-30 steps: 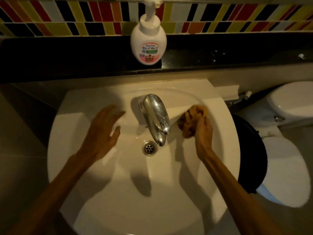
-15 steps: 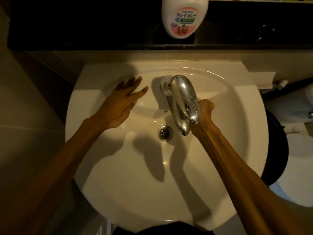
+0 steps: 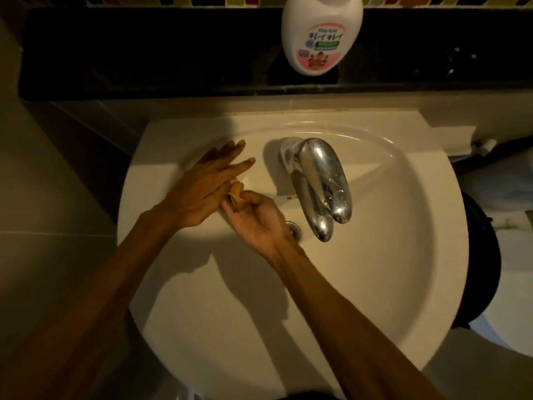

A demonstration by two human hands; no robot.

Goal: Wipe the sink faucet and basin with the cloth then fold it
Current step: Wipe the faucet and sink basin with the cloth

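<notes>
Dim, warm lighting. Black ledge (image 3: pixel 144 53) behind, soap bottle (image 3: pixel 321 33) upon it; multicoloured tile strip (image 3: pixel 173 0) above. Grey wall tiles (image 3: pixel 43 197) at left.

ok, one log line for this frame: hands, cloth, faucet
right hand: pinching cloth | left hand: flat, fingers straight, over cloth | faucet: untouched | location: basin left of faucet

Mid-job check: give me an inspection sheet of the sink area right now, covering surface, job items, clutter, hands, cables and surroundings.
Surface: white basin, its drain partly hidden by the right hand.
Job's things: chrome faucet over the bowl; yellow cloth, bunched and mostly hidden between the hands.
Clutter: soap pump bottle on the dark ledge.
Hands: right hand grips the cloth; left hand, fingers straight, lies over it.
Cables: nothing seen.
Surroundings: coloured wall tiles above the ledge; toilet at right, partly in view.
</notes>
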